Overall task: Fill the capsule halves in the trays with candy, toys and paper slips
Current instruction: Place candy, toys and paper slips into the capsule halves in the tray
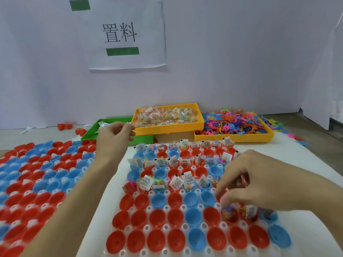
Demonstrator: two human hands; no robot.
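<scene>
A white peg tray (183, 207) in front of me holds red and blue capsule halves. Its far rows (187, 179) carry candy, toys and paper slips, while the near rows (157, 217) are bare. My right hand (259, 180) hovers over the tray's right side, fingers curled down at a half with toys in it (230, 212). A pink toy piece (244, 179) shows between the fingers. My left hand (115, 134) reaches over the green slip tray (143, 140), fingers curled and thumb near forefinger. What it holds is hidden.
A yellow tray of wrapped candy (167, 129) sits behind, and a second yellow tray (233, 138) heaped with coloured toys stands to its right. Another tray of bare capsule halves (37, 173) fills the left. Loose red halves (64, 126) lie by the wall.
</scene>
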